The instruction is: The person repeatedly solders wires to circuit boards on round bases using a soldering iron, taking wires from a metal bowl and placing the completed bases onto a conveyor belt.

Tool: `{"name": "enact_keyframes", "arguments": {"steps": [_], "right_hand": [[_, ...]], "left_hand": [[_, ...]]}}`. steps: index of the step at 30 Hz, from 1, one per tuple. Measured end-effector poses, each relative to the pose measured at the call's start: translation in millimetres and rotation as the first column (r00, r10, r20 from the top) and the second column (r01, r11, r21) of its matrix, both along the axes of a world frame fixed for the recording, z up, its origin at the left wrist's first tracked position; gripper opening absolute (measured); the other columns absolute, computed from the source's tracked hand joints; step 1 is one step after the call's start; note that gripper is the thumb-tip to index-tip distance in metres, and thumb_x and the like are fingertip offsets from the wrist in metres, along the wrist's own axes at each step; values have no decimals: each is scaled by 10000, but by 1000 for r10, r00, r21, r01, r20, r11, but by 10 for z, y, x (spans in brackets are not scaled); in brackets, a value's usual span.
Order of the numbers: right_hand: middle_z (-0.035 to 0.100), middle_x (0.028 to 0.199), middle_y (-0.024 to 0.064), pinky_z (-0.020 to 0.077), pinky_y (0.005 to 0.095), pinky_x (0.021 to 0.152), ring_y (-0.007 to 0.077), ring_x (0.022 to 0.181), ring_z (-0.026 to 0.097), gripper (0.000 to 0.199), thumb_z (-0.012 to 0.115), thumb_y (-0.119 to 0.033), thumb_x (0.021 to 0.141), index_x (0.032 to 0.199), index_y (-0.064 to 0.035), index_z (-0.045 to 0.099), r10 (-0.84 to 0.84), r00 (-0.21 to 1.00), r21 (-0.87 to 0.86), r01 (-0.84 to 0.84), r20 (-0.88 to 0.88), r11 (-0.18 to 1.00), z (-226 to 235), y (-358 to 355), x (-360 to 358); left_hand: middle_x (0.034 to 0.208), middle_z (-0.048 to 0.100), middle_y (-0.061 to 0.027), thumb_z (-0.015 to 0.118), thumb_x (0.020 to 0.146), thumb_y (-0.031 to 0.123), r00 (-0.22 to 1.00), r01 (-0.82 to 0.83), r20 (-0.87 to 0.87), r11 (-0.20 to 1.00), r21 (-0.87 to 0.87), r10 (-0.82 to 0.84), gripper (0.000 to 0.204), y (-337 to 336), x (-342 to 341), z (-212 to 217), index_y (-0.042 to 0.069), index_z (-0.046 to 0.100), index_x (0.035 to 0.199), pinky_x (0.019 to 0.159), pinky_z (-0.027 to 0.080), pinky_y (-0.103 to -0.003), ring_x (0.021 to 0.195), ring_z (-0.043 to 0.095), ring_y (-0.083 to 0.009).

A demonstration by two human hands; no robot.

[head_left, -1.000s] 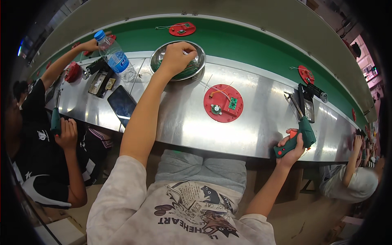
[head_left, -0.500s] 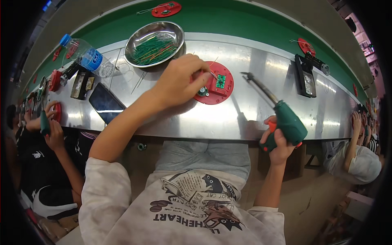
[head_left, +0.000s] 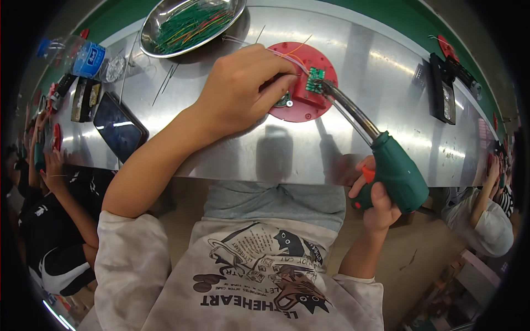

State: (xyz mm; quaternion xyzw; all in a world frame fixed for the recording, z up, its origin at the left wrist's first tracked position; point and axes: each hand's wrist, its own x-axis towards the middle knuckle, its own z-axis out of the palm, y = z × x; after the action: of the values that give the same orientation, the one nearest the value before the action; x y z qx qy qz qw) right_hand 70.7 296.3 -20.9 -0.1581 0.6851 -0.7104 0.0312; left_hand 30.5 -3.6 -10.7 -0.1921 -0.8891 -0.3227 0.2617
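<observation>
My left hand is closed in a pinch on a thin wire, whose one end pokes out above the knuckles. Its fingertips rest over a round red plastic base. On that base sits a small green circuit board, with white and orange wires running to it. In my right hand, the fingers wrap the grip of a dark green soldering gun with a red trigger. The gun's metal tip appears to touch the board. What lies under my left palm is hidden.
A steel bowl of green, yellow and red wires stands at the back left. Left of it are a water bottle, a small black box and a phone. Another black box lies right. People work at both sides.
The soldering gun's tip has moved left onto the circuit board from a spot to its right. My left hand stays over the red base, and the whole view has shifted.
</observation>
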Motion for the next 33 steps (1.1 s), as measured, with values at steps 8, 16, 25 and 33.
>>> {"name": "enact_keyframes", "arguments": {"steps": [8, 16, 25, 33], "right_hand": [[630, 1009, 238, 484, 294, 509, 199, 540, 609, 533, 589, -284, 922, 1252, 128, 519, 37, 999, 54, -37, 8, 998, 46, -3, -72], [591, 922, 221, 482, 295, 445, 215, 509, 591, 437, 564, -237, 935, 1168, 131, 530, 30, 993, 36, -35, 114, 999, 134, 64, -129], [594, 914, 244, 445, 297, 384, 215, 447, 580, 527, 559, -296, 960, 1195, 168, 476, 3, 999, -140, -9, -43, 990, -23, 107, -204], [618, 993, 270, 475, 289, 440, 212, 491, 608, 537, 596, -308, 945, 1221, 142, 504, 45, 999, -65, -46, -18, 997, -45, 80, -148]], "left_hand": [[853, 706, -104, 700, 834, 75, 999, 15, -32, 1000, -25, -15, 77, -30, -6, -39, 37, 705, 901, 708, 530, -393, 790, 662, -302], [865, 709, -99, 691, 840, 79, 998, 27, -54, 999, -40, -29, 80, -33, -11, -57, 37, 705, 908, 711, 533, -392, 803, 665, -297], [898, 712, -90, 703, 823, 86, 998, 31, -53, 999, -29, -33, 100, -14, -39, -77, 40, 709, 912, 723, 534, -392, 822, 664, -291], [888, 705, -88, 713, 806, 66, 998, 41, -47, 997, -59, -44, 111, -46, -31, -70, 35, 714, 912, 730, 533, -387, 824, 659, -286]]}}
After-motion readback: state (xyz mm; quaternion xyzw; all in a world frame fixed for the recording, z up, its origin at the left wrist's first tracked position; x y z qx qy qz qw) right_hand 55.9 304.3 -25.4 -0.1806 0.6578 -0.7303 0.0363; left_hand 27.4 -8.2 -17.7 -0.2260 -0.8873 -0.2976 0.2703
